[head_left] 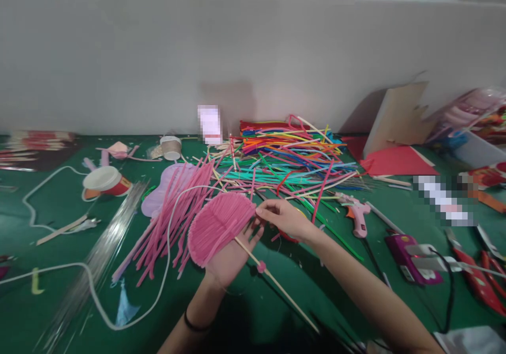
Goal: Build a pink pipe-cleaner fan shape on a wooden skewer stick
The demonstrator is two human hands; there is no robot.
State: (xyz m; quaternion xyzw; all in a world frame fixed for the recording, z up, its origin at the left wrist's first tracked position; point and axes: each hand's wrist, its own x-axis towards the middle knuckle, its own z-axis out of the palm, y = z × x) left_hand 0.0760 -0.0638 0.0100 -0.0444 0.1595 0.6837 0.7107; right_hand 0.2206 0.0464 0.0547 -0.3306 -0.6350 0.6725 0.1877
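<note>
A pink round fan (221, 222) made of rows of fuzzy pipe cleaners is held up in front of me on a thin wooden stick (286, 293) with a small pink knot partway down. My left hand (229, 263) is under the fan, palm up, supporting it from behind; some of its fingers are hidden by the fan. With thumb and fingertips together, my right hand (286, 218) pinches the fan's right edge. Beside the fan on the left lies a loose bundle of pink pipe cleaners (174, 211), partly over a lilac flat shape (152, 201).
Multicoloured pipe cleaners (284, 153) lie piled at the back. To the right are a pink glue gun (358, 217), a purple power strip (411, 259) and red-handled pliers (480, 277). A paper cup (108, 181), clear thin rods (106, 248) and a white cable (93, 285) are leftward.
</note>
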